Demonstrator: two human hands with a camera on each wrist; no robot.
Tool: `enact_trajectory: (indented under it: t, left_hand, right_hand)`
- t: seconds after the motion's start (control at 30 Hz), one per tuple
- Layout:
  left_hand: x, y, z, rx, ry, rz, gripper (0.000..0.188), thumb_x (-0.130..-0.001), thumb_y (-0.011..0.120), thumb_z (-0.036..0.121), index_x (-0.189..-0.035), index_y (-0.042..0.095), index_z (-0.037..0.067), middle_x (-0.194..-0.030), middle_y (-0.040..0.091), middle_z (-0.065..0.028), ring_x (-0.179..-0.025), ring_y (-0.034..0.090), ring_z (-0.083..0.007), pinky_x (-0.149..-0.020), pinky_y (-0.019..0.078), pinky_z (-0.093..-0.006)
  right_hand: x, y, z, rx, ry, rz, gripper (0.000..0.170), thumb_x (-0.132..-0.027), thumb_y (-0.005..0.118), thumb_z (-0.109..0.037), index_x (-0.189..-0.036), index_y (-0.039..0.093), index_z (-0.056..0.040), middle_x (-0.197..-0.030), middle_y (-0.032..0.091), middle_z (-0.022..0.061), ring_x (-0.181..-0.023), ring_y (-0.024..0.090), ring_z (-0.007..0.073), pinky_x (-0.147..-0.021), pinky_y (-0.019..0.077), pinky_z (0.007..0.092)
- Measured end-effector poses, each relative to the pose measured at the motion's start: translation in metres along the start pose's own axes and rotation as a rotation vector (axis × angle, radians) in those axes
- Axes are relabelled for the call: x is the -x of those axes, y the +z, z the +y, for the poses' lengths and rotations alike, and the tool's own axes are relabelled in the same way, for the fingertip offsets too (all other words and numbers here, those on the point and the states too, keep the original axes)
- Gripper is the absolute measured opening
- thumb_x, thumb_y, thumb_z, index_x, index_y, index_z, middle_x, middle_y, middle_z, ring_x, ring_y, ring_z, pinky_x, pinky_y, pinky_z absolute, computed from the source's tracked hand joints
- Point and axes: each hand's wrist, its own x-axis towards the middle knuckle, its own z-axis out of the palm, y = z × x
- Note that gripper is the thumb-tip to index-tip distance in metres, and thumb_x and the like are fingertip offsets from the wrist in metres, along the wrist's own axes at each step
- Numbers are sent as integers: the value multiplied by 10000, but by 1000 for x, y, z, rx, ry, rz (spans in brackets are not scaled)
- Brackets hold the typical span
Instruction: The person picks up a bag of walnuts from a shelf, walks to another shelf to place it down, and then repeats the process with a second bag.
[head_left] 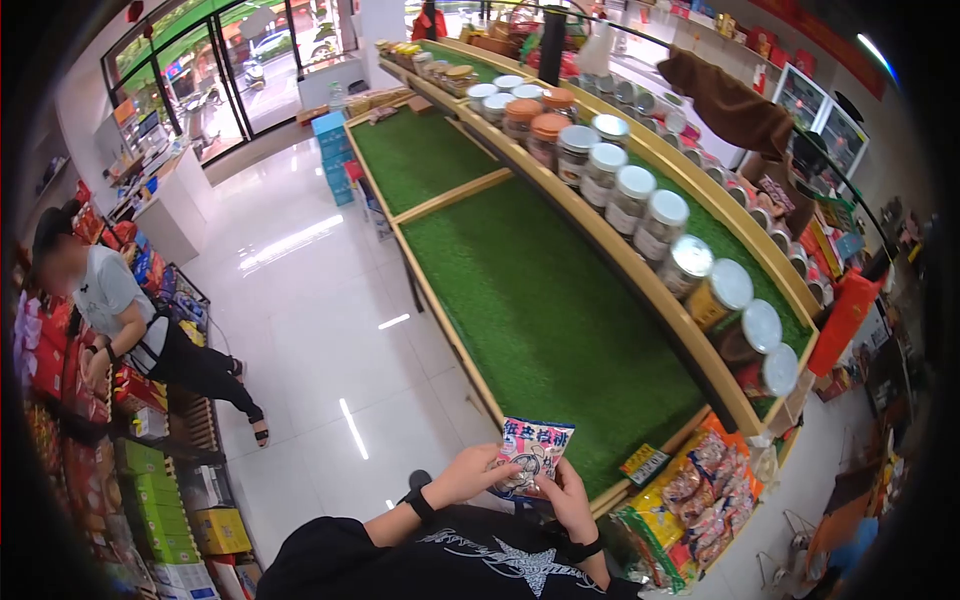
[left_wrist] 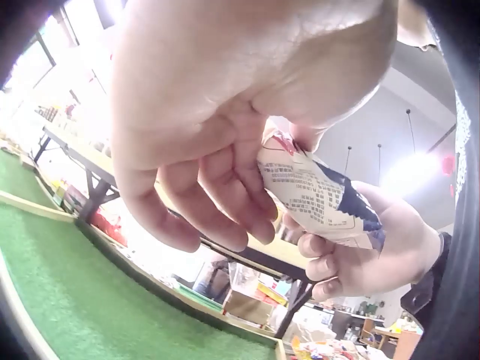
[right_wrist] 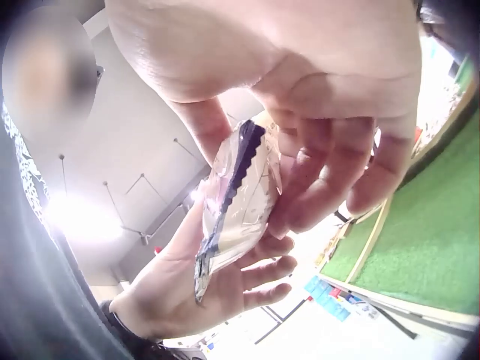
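The left hand (head_left: pixel 466 478) and right hand (head_left: pixel 572 505) both pinch a small printed bag (head_left: pixel 531 448) between thumb and bent fingers, before a black shirt (head_left: pixel 400 555), beside a green shelf (head_left: pixel 530 290). Snack packs (head_left: pixel 690 500) lie to the right, lidded jars (head_left: pixel 608 170) line up above; another person (head_left: pixel 112 285) stands far left.

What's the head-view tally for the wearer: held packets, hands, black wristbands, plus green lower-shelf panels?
Packet: 1
Hands (left hand, right hand): 2
Wristbands: 2
Panels: 2
Total: 7
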Motion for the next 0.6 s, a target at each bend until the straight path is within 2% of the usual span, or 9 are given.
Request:
enact_trajectory:
  t: [0.1,0.17,0.23,0.3,0.33,0.37,0.5,0.6]
  left_hand:
    - [23,-49,-21,-34,27,101,382,-827,578,354,-946,592,-8,-862,602,-182,-795,576,-326,-719,448,-375]
    - [39,-80,-33,-65,23,153,377,-826,581,352,-951,591,-3,-871,604,-177,-804,579,-323,-727,449,-373]
    - [60,-105,-38,-23,-6,326,338,-809,612,307,-945,602,-2,-863,608,-170,-806,586,-287,-730,450,-352]
    - [78,-132,-41,46,-14,368,319,-793,630,284,-935,610,-1,-852,610,-160,-795,587,-262,-730,449,-339]
    - [86,-145,-42,93,18,393,301,-778,649,261,-926,619,0,-840,612,-149,-785,588,-238,-730,448,-325]
    - [95,-154,-42,95,73,464,269,-752,670,220,-906,633,3,-816,614,-123,-755,581,-201,-721,445,-311]
    - [127,-182,-60,189,-52,579,259,-744,672,206,-905,633,7,-826,619,-116,-759,584,-202,-733,443,-311]
    - [137,-190,-68,409,-57,732,234,-741,666,157,-890,628,-19,-803,652,-81,-712,575,-129,-679,455,-281]
  right_hand:
    - [-25,52,5,67,10,-105,357,-862,531,-59,-1199,427,4,-1066,550,61,-931,546,126,-764,499,270]
    - [-41,86,14,184,-117,-108,344,-830,586,-92,-1142,486,13,-928,594,63,-840,554,115,-719,486,258]
    - [-63,113,27,210,-114,-163,337,-820,598,-111,-1118,501,16,-898,596,61,-802,542,114,-703,465,258]
    - [-72,144,26,282,-128,-225,323,-800,618,-156,-1058,535,19,-840,590,57,-723,501,119,-676,419,269]
    - [-74,162,13,407,-171,-277,300,-803,615,-155,-1037,543,17,-826,583,54,-725,498,116,-680,422,266]
    - [-81,173,20,396,-178,-336,286,-804,615,-157,-1023,546,13,-818,576,53,-724,497,119,-679,422,266]
    - [-103,219,30,402,-146,-506,244,-813,606,-156,-980,548,12,-809,568,65,-746,516,131,-686,430,271]
    - [-112,251,4,491,-97,-621,230,-826,594,-151,-973,544,20,-836,570,83,-780,547,144,-695,449,274]
